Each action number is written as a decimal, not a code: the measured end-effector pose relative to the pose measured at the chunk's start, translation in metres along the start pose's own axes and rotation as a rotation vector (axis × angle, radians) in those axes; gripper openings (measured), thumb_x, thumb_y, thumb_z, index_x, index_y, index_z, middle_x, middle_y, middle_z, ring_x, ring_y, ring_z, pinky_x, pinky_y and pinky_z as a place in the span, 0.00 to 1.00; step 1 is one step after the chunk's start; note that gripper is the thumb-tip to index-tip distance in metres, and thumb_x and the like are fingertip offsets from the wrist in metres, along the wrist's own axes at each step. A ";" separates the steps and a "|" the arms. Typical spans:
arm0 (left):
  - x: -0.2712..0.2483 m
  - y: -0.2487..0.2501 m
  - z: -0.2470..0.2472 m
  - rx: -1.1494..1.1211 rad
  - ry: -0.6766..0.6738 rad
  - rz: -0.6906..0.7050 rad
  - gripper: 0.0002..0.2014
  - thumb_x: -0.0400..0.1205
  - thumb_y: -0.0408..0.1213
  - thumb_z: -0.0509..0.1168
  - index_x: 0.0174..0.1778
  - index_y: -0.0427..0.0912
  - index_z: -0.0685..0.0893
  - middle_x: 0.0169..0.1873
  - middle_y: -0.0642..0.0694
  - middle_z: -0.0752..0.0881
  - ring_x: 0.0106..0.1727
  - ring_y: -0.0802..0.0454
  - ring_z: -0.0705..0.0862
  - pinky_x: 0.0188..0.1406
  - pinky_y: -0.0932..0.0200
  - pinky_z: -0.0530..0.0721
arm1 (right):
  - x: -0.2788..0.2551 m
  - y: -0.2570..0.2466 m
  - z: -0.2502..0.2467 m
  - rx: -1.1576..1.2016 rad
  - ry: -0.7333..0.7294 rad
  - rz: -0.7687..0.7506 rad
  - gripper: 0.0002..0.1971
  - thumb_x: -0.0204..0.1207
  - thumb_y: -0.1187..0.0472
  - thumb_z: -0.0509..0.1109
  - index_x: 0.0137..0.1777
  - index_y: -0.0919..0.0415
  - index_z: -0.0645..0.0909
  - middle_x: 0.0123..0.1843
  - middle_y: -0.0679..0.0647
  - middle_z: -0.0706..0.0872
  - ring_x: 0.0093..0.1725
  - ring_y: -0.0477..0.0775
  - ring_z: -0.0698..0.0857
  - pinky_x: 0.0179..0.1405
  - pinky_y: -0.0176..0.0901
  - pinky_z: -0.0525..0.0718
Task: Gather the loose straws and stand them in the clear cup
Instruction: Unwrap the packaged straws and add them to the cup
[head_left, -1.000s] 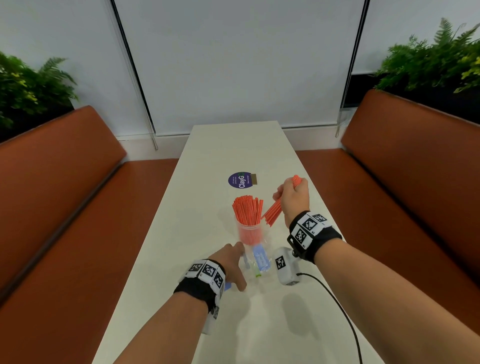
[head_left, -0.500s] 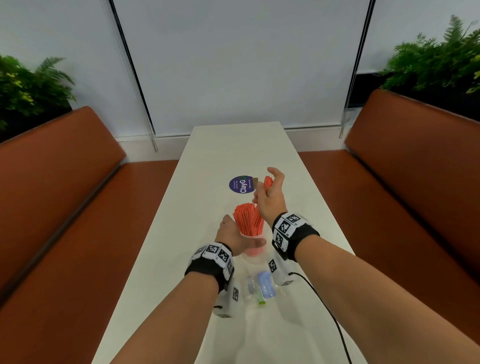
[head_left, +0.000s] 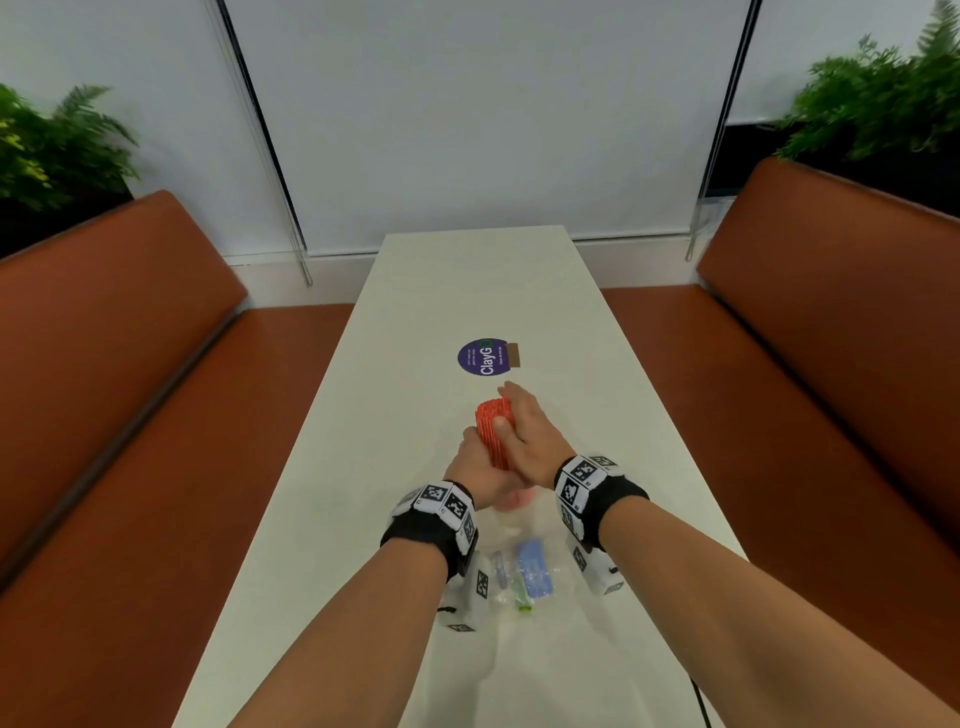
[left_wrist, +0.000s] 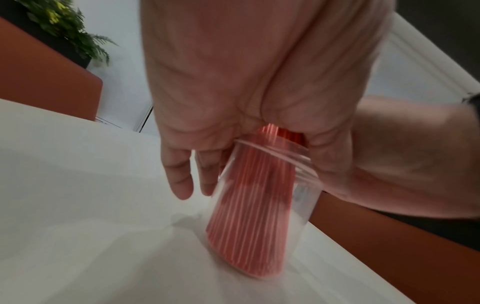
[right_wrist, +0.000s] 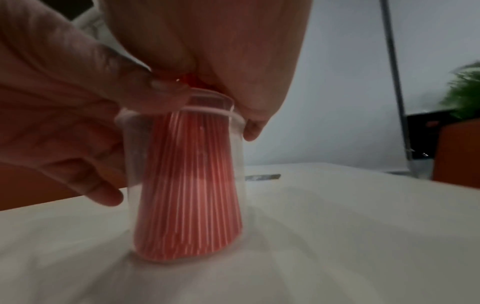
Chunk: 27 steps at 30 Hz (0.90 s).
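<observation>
A thick bundle of red straws (head_left: 492, 434) stands in the clear cup (head_left: 515, 506) on the white table (head_left: 467, 291), a little past its middle. My left hand (head_left: 475, 465) wraps the bundle from the left, just above the cup's rim. My right hand (head_left: 531, 439) clasps it from the right, thumb across the front. The left wrist view shows the straws (left_wrist: 255, 216) fanned wider at the foot of the cup (left_wrist: 303, 197), with my left fingers (left_wrist: 179, 176) hanging beside its wall. In the right wrist view the cup (right_wrist: 130, 164) stands upright and the straws (right_wrist: 189, 195) fill it.
A round purple sticker (head_left: 484, 357) lies on the table beyond the hands. A clear plastic bag with blue packets (head_left: 532, 569) sits between my forearms. Brown benches (head_left: 104, 364) flank the table on both sides, with plants (head_left: 878, 104) behind them.
My right hand carried its handful of straws left and down into the cup. My left hand moved forward from the table to the cup, and both hands now clasp the bundle.
</observation>
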<state>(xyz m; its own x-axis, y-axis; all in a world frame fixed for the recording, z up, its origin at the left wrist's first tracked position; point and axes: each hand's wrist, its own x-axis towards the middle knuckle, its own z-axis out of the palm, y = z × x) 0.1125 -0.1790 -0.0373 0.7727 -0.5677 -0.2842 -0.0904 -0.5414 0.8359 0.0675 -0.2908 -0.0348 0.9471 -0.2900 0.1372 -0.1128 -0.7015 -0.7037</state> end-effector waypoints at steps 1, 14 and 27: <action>-0.001 0.001 0.000 -0.007 -0.010 0.006 0.42 0.66 0.37 0.80 0.71 0.35 0.63 0.64 0.41 0.79 0.63 0.45 0.83 0.62 0.47 0.85 | 0.000 -0.001 0.001 -0.064 -0.051 -0.011 0.31 0.83 0.48 0.52 0.82 0.61 0.53 0.85 0.60 0.56 0.82 0.61 0.61 0.80 0.57 0.63; -0.008 -0.001 -0.003 -0.016 -0.095 0.041 0.52 0.53 0.51 0.81 0.72 0.43 0.66 0.62 0.46 0.82 0.63 0.48 0.84 0.65 0.46 0.84 | -0.007 -0.002 -0.012 -0.215 -0.020 -0.167 0.28 0.86 0.57 0.52 0.84 0.58 0.51 0.86 0.55 0.56 0.83 0.56 0.61 0.81 0.45 0.60; -0.020 0.005 0.001 0.132 -0.039 0.085 0.37 0.67 0.39 0.79 0.71 0.39 0.72 0.63 0.42 0.83 0.64 0.44 0.84 0.64 0.48 0.84 | -0.011 -0.013 -0.004 -0.352 -0.032 -0.184 0.30 0.81 0.46 0.59 0.81 0.54 0.62 0.85 0.58 0.59 0.83 0.64 0.58 0.82 0.56 0.59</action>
<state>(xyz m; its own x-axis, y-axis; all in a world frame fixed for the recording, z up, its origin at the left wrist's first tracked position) 0.0954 -0.1710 -0.0282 0.7339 -0.6372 -0.2353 -0.2381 -0.5658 0.7894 0.0572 -0.2811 -0.0242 0.9693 -0.1222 0.2131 -0.0311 -0.9215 -0.3871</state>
